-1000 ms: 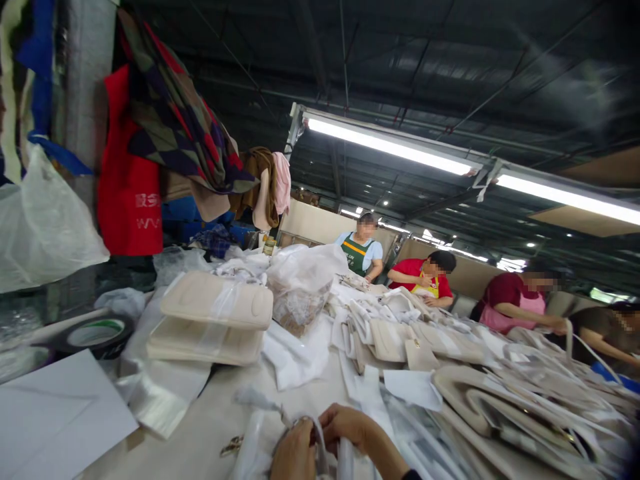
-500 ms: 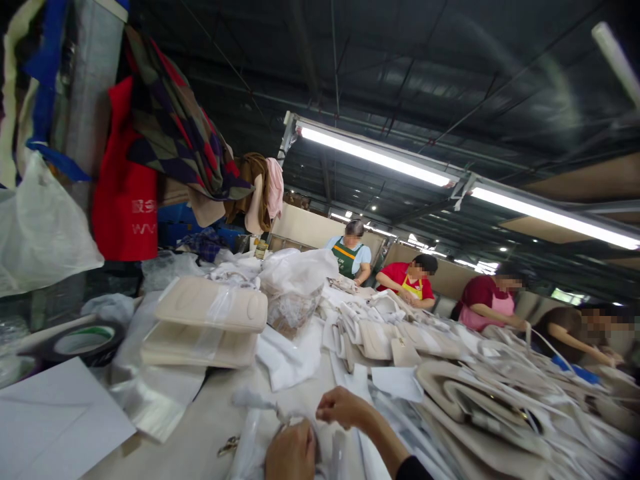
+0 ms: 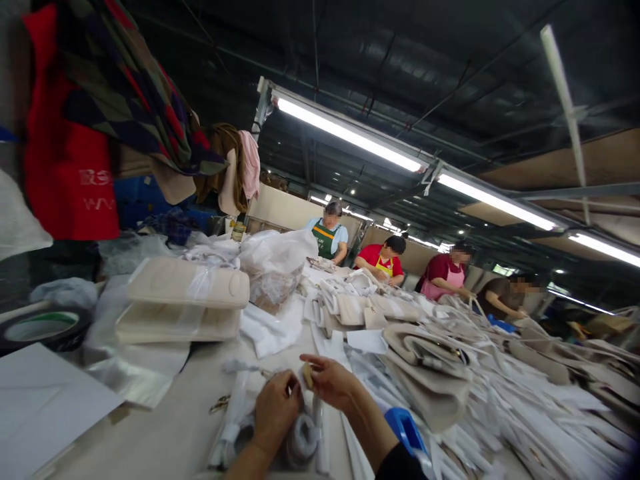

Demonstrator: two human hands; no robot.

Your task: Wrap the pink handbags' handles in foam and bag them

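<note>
My left hand (image 3: 277, 407) is curled with its fingertips pinched together, above a plastic-wrapped bundle (image 3: 323, 433) near the table's front edge; what it pinches is too small to make out. Just to its right, my right hand (image 3: 327, 381) has its index finger stretched out and holds a small yellowish piece (image 3: 307, 375) at the fingers. A grey rolled item (image 3: 303, 439) lies below the hands. Left of the bundle is a small gold metal clasp (image 3: 220, 403).
Stacked beige pieces (image 3: 187, 283) and a tape roll (image 3: 43, 327) lie at the left. Beige bag parts (image 3: 425, 360) and a blue tool (image 3: 405, 430) are at the right. Several people work across the table; cloths hang at upper left.
The view has shifted right, bringing the blue tool into sight. My right hand's fingers have spread, showing the yellowish piece. My left hand has moved forward, uncovering the grey rolled item.
</note>
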